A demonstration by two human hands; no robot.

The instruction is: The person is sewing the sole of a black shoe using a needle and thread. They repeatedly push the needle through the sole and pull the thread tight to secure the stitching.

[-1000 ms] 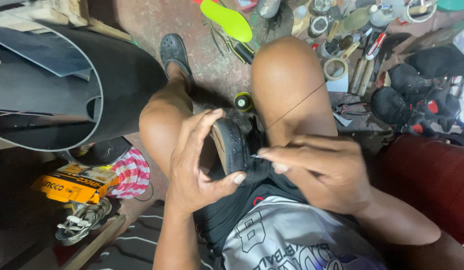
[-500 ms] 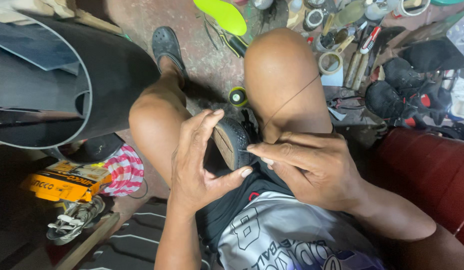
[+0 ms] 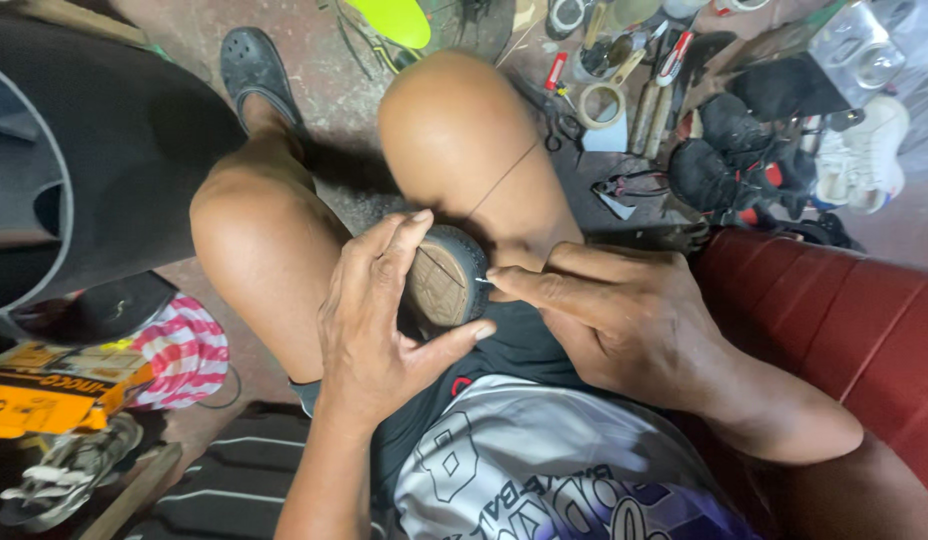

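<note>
Head view: my left hand point(image 3: 379, 320) grips the black, tan-soled shoe point(image 3: 446, 277); my right hand point(image 3: 609, 320) pinches a needle point(image 3: 481, 281) beside it. A slip could prick my left thumb.

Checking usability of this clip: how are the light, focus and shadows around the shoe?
Head view: even, soft light, no glare; left hand, right hand and shoe are sharp; deep shadow lies between the knees; wide-angle lens bends the edges.

worn tan shoe sole point(image 3: 446, 282) with dark rim, tilted between the knees, thread-stitched.
</note>
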